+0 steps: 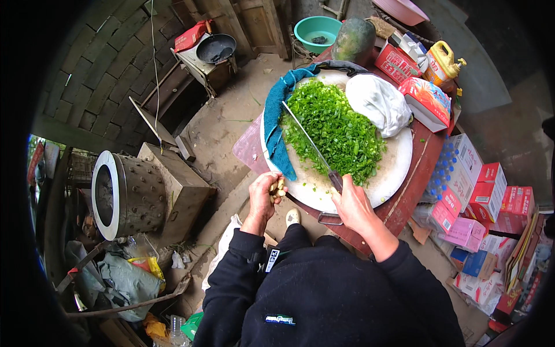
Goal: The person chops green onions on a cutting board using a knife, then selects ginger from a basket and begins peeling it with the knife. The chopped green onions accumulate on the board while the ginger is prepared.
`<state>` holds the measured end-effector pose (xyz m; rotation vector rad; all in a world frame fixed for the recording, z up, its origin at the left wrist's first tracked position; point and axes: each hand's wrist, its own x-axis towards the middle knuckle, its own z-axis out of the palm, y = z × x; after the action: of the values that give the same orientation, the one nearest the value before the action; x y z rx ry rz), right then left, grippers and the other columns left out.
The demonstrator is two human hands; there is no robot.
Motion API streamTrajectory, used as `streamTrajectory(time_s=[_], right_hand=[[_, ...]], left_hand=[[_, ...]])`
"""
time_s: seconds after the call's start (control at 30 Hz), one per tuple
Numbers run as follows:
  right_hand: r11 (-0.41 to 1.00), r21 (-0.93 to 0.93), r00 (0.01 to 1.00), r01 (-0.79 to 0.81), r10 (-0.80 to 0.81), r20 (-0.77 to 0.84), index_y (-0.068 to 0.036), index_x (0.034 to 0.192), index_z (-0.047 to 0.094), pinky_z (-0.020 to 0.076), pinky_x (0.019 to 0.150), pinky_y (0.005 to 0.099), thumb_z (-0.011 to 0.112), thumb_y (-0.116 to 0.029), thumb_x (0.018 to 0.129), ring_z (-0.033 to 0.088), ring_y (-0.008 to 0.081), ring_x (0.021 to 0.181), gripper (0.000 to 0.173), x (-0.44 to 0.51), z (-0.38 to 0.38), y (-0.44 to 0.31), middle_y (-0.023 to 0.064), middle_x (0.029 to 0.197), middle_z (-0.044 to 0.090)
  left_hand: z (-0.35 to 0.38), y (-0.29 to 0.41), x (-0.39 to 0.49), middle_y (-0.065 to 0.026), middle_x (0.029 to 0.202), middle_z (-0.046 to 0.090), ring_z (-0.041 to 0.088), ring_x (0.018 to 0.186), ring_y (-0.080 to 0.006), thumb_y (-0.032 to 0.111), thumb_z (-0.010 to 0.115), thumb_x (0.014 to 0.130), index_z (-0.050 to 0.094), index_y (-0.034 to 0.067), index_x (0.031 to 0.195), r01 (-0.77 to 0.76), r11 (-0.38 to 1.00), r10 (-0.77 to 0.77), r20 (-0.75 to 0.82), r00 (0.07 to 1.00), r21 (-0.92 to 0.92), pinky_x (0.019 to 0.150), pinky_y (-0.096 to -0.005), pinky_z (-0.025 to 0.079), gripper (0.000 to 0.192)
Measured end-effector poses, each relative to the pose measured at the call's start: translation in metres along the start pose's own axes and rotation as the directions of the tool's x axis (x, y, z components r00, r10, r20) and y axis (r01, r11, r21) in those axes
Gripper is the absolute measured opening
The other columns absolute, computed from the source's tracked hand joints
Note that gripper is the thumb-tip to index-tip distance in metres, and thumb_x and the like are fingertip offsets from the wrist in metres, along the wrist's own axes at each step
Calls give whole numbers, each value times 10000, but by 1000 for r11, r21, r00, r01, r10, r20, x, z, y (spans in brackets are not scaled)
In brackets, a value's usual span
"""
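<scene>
A large heap of chopped green onions (pixel 340 126) lies on a round, pale cutting board (pixel 396 173). My right hand (pixel 353 199) is closed around the dark handle of a kitchen knife (pixel 305 135), whose blade rests over the heap's left side. Just off the board's near left edge, my left hand (pixel 262 193) holds several small pale-yellow pieces, perhaps garlic or ginger (pixel 277 189). A teal towel (pixel 277 134) curves along the board's left rim. On its far right side sits a bunched white cloth (pixel 377 104).
The board stands on a red table (pixel 422 147). Behind it are a winter melon or similar large gourd (pixel 353 41), a green basin (pixel 318 32) and a yellow bottle (pixel 440 65). Stacked cartons (pixel 488 191) stand right; a round metal drum (pixel 138 195) is left.
</scene>
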<state>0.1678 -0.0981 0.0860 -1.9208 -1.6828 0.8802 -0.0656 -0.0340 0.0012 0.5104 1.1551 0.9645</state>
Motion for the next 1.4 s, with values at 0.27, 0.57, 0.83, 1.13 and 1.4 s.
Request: streamTrajectory(time_s=[0.27,0.57,0.83,1.13,1.4], right_hand=[[999,28,998,-35,36,-42,60,1076,426,499,676,559,600,-138,904,627,520,771,315,1,-8,5,326,747,616],[998,7,998,-58,58,18,49,1040,453,468,633,499,580,-116,926,623,475,713,238,6,-6,2,281,714,586],[995,103,1000,-13,15,-22,44,1081,459,479,644,511,582,-123,926,632,471,725,259,10,1,-2,290,740,604],[995,86,997,-40,34,75,64,1053,419,502,697,546,614,-131,901,629,524,804,315,-4,1,-9,333,778,622],[994,98,998,-53,50,35,55,1072,443,473,679,534,575,-132,912,631,503,783,279,-10,5,-7,325,754,594]], left_hand=[[0,1,-1,-100,862,673,676,641,-174,176,578,917,645,-13,1028,2,1000,-2,-2,1000,-16,388,-224,409,229],[0,0,0,-97,897,665,663,665,-183,186,564,926,633,11,1043,-2,1000,2,-4,1000,20,404,-221,398,221],[0,-2,1,-93,866,676,673,639,-169,174,579,913,651,-1,1026,-7,1000,7,10,1000,-22,383,-223,410,220],[-2,-1,0,-91,864,670,670,651,-171,181,575,917,647,6,1026,9,1000,-9,19,1000,-11,392,-221,404,219],[-2,-1,1,-92,864,671,674,640,-169,166,573,922,652,-2,1016,1,1000,0,34,999,-25,384,-221,407,208]])
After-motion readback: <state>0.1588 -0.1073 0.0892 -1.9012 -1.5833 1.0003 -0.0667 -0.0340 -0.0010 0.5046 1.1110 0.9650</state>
